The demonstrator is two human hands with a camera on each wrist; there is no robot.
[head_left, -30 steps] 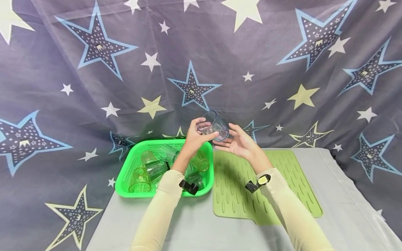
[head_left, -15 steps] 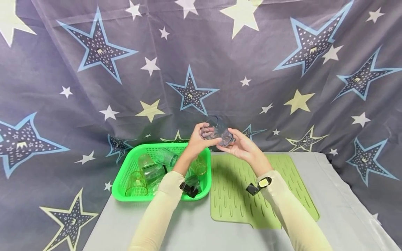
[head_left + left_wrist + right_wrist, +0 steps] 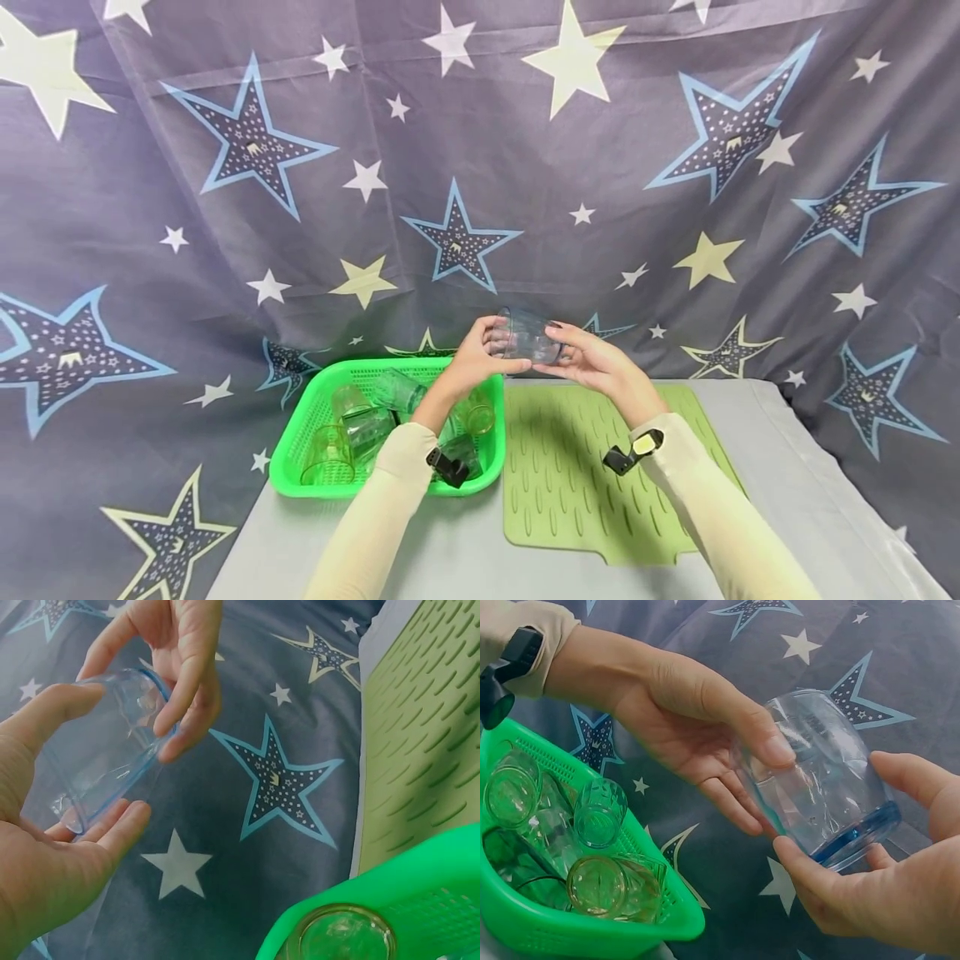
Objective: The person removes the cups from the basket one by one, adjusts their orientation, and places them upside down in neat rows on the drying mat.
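Bench (image 3: 480, 562), grey-covered, beneath green basket (image 3: 386, 490). Mat (image 3: 551, 492), light green, right of basket. Basket: yellow and green glasses (image 3: 367, 429), jumbled inside. Left hand (image 3: 471, 360): curled round mouth end of blue-tinted tumbler (image 3: 531, 340). Right hand (image 3: 600, 367): pinching base end. Tumbler: held sideways, above and near basket's far right corner.

clear tumbler (image 3: 832, 769) of smooth glossy glass or plastic, shiny perforated plastic basket (image 3: 592, 935), glossy see-through cups (image 3: 596, 886), matt rubbery mat (image 3: 555, 471) with raised ridges, creased cloth backdrop (image 3: 637, 142), matt cloth sleeves (image 3: 375, 521)
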